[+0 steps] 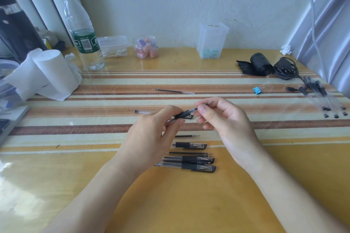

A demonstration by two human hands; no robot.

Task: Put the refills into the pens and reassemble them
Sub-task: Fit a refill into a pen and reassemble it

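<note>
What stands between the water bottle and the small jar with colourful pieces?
In the head view, a clear lidded box of cotton swabs stands between water bottle and jar.

Loose refill (173, 91) behind both hands; pens (191, 163) before them; binder clip (258, 90) right; bottle (82, 30) far left

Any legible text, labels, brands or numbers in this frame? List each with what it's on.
Nothing reads legibly.
On the water bottle, green label: barcode and white print, too blurred to read.
On the capped pen, second from the near edge: white print, too small to read.
</note>
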